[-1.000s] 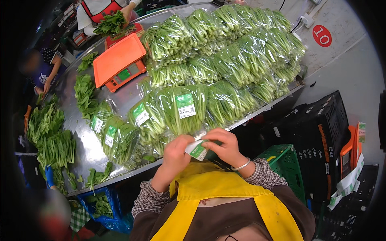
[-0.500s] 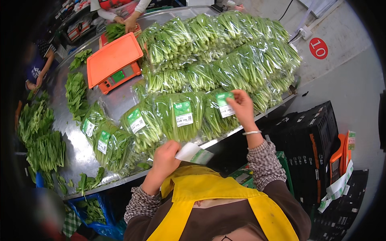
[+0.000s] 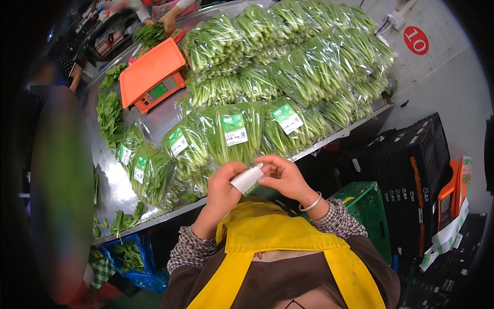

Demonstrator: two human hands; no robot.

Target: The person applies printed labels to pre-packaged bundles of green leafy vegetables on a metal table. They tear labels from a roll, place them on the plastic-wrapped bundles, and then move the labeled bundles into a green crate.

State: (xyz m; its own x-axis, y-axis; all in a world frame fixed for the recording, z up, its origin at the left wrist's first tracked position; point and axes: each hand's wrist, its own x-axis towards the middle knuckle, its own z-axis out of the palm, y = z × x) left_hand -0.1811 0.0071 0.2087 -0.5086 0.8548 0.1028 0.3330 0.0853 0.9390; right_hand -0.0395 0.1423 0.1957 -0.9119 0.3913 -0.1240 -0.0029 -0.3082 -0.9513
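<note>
In front of my yellow apron, my left hand (image 3: pixel 222 189) is closed around a curled strip of white-backed labels (image 3: pixel 247 179). The thumb and fingers of my right hand (image 3: pixel 289 181) pinch the strip's other edge. Just beyond my hands lies a row of clear bags of leafy greens (image 3: pixel 211 141). Several of these bags carry green-and-white labels, among them the label (image 3: pixel 287 118) on the bag at the right of the row.
Unlabelled bagged greens (image 3: pixel 314 67) are stacked behind on the metal table (image 3: pixel 110 177). An orange scale (image 3: pixel 153 72) stands at far left. Black crates (image 3: pixel 406 175) and a green crate (image 3: pixel 368 206) are at right. A co-worker's hands (image 3: pixel 165 21) handle greens at the far end.
My right hand has left the label, which now lies on the right-hand bag, and come back to the strip in my left hand. A blurred shape has come in at the left.
</note>
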